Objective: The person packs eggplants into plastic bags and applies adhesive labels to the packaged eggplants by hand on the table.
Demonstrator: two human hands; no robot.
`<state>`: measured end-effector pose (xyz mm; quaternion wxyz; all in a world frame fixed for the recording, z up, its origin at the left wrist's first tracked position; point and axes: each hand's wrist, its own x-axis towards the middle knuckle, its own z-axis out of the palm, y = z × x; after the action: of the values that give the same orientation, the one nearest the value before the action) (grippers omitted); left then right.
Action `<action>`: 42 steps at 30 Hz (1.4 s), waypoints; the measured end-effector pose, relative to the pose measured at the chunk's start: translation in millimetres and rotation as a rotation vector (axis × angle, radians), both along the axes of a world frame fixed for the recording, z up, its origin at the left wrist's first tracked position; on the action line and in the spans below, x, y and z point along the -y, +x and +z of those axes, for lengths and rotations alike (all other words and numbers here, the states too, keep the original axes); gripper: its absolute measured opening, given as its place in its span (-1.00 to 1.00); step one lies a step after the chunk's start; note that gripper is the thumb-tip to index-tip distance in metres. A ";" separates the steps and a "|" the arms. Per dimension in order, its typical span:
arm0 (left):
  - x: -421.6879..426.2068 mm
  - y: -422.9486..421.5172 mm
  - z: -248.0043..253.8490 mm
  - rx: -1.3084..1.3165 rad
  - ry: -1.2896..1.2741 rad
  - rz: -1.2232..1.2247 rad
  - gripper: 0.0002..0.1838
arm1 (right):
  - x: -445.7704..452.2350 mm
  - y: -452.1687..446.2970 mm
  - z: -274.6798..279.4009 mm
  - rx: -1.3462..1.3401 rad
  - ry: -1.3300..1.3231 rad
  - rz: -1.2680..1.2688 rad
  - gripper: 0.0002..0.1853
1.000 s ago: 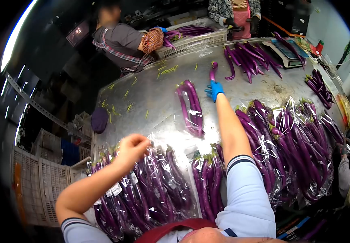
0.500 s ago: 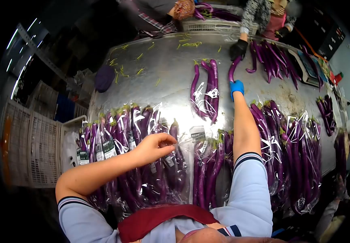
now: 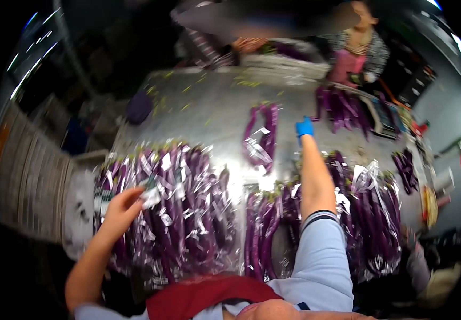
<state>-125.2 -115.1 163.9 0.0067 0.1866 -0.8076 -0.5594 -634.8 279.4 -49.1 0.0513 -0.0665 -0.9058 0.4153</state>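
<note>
The left hand point(image 3: 123, 210) had swung to the lower left, over bagged eggplants point(image 3: 179, 229), beside a white label point(image 3: 151, 198) too blurred to read. The gloved right hand point(image 3: 304, 127), right of centre, no longer showed the single eggplant; neither hand's grip could be told. A pale crate point(image 3: 289, 70), top centre, held loose eggplants point(image 3: 292, 50).

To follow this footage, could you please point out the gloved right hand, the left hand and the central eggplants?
Gloved right hand point(image 3: 305, 129): head view, glove's middle.
Left hand point(image 3: 119, 212): head view, hand's middle.
Central eggplants point(image 3: 272, 134): head view, rightmost one's middle.
</note>
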 end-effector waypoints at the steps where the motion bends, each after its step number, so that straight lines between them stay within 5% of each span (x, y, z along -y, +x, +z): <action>1: 12.2 11.8 -4.9 -0.034 0.071 0.056 -0.68 | -11.9 -20.7 -12.1 -0.013 -0.090 -0.068 -0.41; 5: 37.7 42.4 0.7 -0.093 0.053 0.205 -0.71 | -42.1 47.6 116.2 -0.013 -0.336 -0.229 -0.34; 7: 44.8 50.6 -2.3 -0.100 0.075 0.254 -0.72 | -93.1 0.0 85.5 -0.186 -0.244 -0.325 -0.34; 11: 50.9 58.5 -7.7 -0.125 0.090 0.258 -0.73 | -106.0 68.9 152.2 -0.120 -0.412 -0.407 -0.31; 12: 52.3 59.7 -9.0 -0.125 0.084 0.260 -0.73 | -134.6 31.9 115.0 -0.230 -0.117 -0.543 -0.34; 13: 50.9 60.4 -8.8 -0.130 0.074 0.262 -0.73 | -154.0 13.8 97.0 -0.255 -0.132 -0.578 -0.33; 16: 53.9 65.1 -10.8 -0.139 0.057 0.238 -0.72 | -188.3 -10.3 72.4 -0.211 -0.456 -0.429 -0.52; 17: 56.9 67.8 -12.9 -0.141 0.069 0.243 -0.72 | -150.8 45.8 116.9 -0.114 -0.481 -0.340 -0.58; 23: 72.7 83.4 -26.5 -0.170 0.185 0.298 -0.73 | -37.3 129.7 160.0 0.138 -0.269 0.225 -0.35; 29: 79.8 90.5 -26.5 -0.190 0.223 0.264 -0.74 | 23.9 182.3 167.9 0.178 -0.090 0.345 -0.29; 42: 116.1 136.2 -34.1 -0.203 0.235 0.320 -0.73 | 48.7 225.5 133.3 0.465 0.146 0.550 -0.60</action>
<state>11.1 -231.2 129.8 0.1550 0.2548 -0.6921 -0.6573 -409.3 230.7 84.2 -0.2651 0.0907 -0.9045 0.3214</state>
